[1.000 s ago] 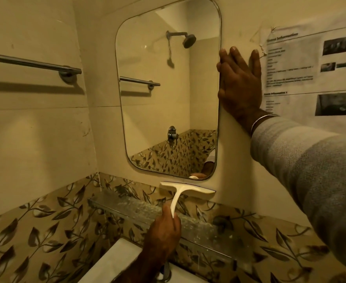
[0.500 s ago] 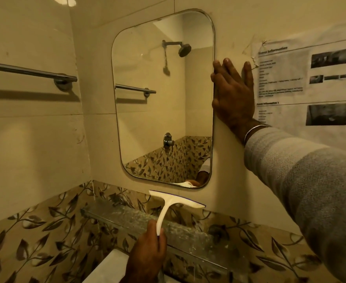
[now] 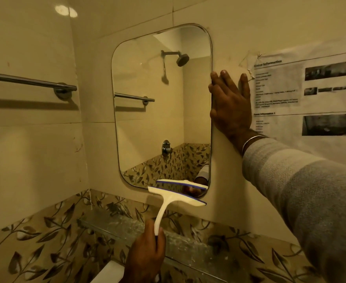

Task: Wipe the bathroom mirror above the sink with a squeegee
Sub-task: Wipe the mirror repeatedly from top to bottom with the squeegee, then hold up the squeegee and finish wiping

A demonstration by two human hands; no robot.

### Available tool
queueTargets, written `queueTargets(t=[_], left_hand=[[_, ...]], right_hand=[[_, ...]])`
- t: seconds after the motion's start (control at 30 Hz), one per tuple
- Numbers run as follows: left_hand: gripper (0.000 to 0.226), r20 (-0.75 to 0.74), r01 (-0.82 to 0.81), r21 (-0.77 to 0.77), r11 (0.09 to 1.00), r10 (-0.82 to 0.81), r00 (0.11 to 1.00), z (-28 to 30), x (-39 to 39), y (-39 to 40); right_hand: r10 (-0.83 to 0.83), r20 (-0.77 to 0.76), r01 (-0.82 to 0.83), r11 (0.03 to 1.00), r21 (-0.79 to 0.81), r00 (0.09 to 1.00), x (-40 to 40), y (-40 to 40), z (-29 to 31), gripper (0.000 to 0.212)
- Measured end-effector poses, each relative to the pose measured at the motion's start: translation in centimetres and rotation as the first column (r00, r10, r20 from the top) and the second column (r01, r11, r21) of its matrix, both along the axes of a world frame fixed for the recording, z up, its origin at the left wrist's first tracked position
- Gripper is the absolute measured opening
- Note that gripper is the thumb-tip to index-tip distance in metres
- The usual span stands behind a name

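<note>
A rounded rectangular mirror hangs on the beige tiled wall. My left hand grips the bottom of the handle of a white squeegee with a blue rubber edge. Its blade sits tilted at the mirror's lower right corner, and its reflection shows just above it. My right hand, in a grey sleeve with a metal bangle at the wrist, lies flat on the wall with fingers spread. Its fingertips touch the mirror's right edge.
A glass shelf runs along the leaf-patterned tiles below the mirror. A corner of the white sink shows at the bottom. A steel towel bar is on the left wall. A printed paper notice is taped right of the mirror.
My left hand has raised the squeegee from below the mirror until its blade meets the mirror's bottom edge. My right hand has stayed flat on the wall.
</note>
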State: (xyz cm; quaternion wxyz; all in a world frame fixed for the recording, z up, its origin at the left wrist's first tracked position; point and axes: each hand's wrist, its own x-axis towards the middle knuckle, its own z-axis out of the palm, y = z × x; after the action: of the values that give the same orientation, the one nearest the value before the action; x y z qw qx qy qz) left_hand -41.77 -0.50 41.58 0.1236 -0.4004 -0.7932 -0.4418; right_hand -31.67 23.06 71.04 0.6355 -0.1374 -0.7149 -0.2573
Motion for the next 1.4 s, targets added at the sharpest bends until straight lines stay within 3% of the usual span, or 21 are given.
queueTargets(t=[0.23, 0.5, 0.63, 0.7, 0.77, 0.87, 0.97, 1.1, 1.17, 1.3, 1.4], left_hand=[[0.021, -0.025, -0.034, 0.064, 0.997, 0.036, 0.999, 2.4, -0.9, 0.5], [0.014, 0.135, 0.021, 0.253, 0.967, -0.057, 0.989, 4.4, -0.4, 0.9], [0.012, 0.247, 0.104, 0.391, 0.915, -0.213, 0.945, 7.8, 0.5, 0.3], [0.014, 0.298, 0.148, 0.465, 0.873, -0.312, 0.902, 10.0, 0.9, 0.1], [0.020, 0.331, 0.182, 0.508, 0.842, -0.385, 0.861, 12.4, 1.2, -0.1], [0.021, 0.333, 0.264, 0.534, 0.803, -0.487, 0.807, 16.0, 2.1, 0.0], [0.014, 0.319, 0.367, 0.594, 0.716, -0.629, 0.709, 19.4, 3.7, 0.5], [0.019, 0.309, 0.438, 0.693, 0.573, -0.785, 0.537, 22.6, 8.1, 2.0], [0.020, 0.304, 0.472, 0.715, 0.515, -0.838, 0.453, 23.2, 10.9, 2.5], [0.020, 0.281, 0.560, 0.722, 0.406, -0.912, 0.299, 23.0, 15.9, 3.7], [0.020, 0.232, 0.647, 0.656, 0.389, -0.920, 0.317, 22.5, 19.1, 4.6]], right_hand=[[0.013, 0.005, -0.013, 1.000, 0.000, 1.000, 0.0, 0.0, 0.0, 0.035], [0.045, 0.037, -0.044, 0.999, -0.026, 0.998, 0.3, -0.2, 0.2, 0.036], [0.155, 0.150, -0.122, 0.970, -0.211, 0.977, 1.7, -1.3, 0.9, 0.050], [0.298, 0.169, -0.211, 0.892, -0.400, 0.939, 2.9, -2.6, 1.5, 0.061], [0.416, 0.109, -0.298, 0.788, -0.539, 0.903, 4.2, -4.7, 1.4, 0.056], [0.485, -0.076, -0.421, 0.657, -0.625, 0.871, 5.8, -9.1, -0.7, 0.037], [0.570, -0.188, -0.484, 0.429, -0.763, 0.800, 6.9, -13.2, -4.4, 0.025], [0.641, -0.234, -0.484, 0.246, -0.840, 0.731, 8.7, -16.8, -8.2, 0.031], [0.649, -0.258, -0.521, 0.251, -0.816, 0.716, 10.1, -17.7, -9.1, 0.046], [0.475, -0.197, -0.460, 0.537, -0.707, 0.858, 14.1, -17.1, -10.2, 0.069], [0.314, -0.228, -0.383, 0.642, -0.664, 0.922, 17.3, -16.1, -11.2, 0.069]])
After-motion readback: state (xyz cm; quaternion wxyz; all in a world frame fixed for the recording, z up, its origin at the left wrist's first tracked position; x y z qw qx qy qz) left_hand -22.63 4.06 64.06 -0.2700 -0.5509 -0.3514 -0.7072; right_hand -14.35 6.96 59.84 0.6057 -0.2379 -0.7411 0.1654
